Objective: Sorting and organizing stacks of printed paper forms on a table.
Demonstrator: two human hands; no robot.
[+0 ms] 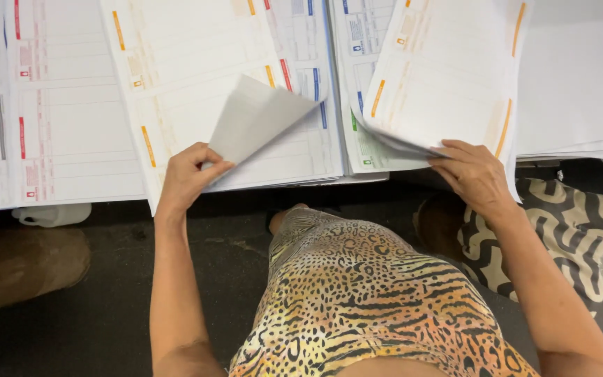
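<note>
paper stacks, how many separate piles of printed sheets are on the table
4 at least: a red-marked stack far left, an orange-marked stack under the left hand, a blue-marked stack in the middle, and a plain white stack far right. More may lie out of frame.

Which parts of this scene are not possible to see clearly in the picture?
Head view:
- Left hand: fingertips hidden behind the curled sheet it lifts.
- Right hand: fingertips tucked under the orange-marked stack.
- Printed forms: text too small and faint.
- Red-marked stack: cut off by the top and left edges.
- Floor under the table: partly hidden by the patterned dress.
</note>
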